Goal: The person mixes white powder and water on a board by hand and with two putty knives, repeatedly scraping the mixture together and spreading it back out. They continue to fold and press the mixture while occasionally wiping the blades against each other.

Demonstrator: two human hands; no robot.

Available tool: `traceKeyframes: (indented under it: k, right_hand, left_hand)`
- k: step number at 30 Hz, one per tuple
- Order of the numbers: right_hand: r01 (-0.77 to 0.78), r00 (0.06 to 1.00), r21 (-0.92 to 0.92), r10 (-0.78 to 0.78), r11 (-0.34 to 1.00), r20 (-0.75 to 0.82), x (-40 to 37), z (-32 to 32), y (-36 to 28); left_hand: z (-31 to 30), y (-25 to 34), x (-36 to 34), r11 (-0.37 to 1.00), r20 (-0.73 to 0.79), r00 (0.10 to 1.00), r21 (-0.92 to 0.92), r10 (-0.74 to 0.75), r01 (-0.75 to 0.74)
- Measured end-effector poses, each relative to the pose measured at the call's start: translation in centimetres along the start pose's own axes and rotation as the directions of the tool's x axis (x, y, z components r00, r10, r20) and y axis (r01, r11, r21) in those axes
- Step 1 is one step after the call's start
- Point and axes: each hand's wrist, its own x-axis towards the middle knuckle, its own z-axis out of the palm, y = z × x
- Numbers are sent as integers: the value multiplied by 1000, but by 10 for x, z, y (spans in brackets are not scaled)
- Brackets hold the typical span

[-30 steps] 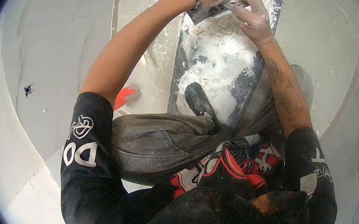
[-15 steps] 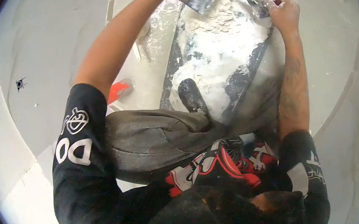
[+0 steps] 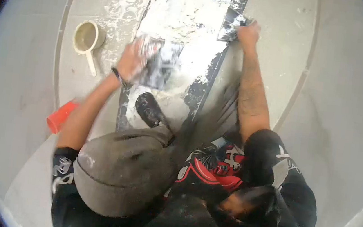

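My left hand (image 3: 134,61), smeared by motion and wearing a dark wristband, grips a wide flat metal scraper (image 3: 162,66) splashed with white. The scraper is low over the near-left part of a long dark board (image 3: 195,92) spread with white, pasty material (image 3: 189,17). On the board's right edge, my right hand (image 3: 248,32) is closed around a second flat scraper (image 3: 229,26), also smeared white. Its handle is mostly hidden by my fingers. The material looks thicker and lumpy near the board's middle, with dark patches showing through along the edges.
My dark shoe (image 3: 149,108) rests on the near end of the board. Left of it, a cream dipper with a handle (image 3: 89,41) sits on the pale, white-splattered floor (image 3: 115,23). A red cup (image 3: 59,117) lies beside my left forearm. Pale curved walls (image 3: 337,101) rise at both sides.
Both hands have come from the board's far end toward me and are now farther apart, each still holding its scraper. The view has shifted, bringing the whole dipper and more of the cup into sight.
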Motion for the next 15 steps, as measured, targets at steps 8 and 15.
traceKeyframes:
  k: [8,15]
  right_hand:
    - [-107,993,-93,102,990,-58,-7,-2,-12]
    - [2,999,285,-12,958,35,21,22,19]
  left_hand:
    - [205,-144,-95,985,-320,932,94,169,-147]
    - [183,-125,-104,913,-80,958,-334,-275,234]
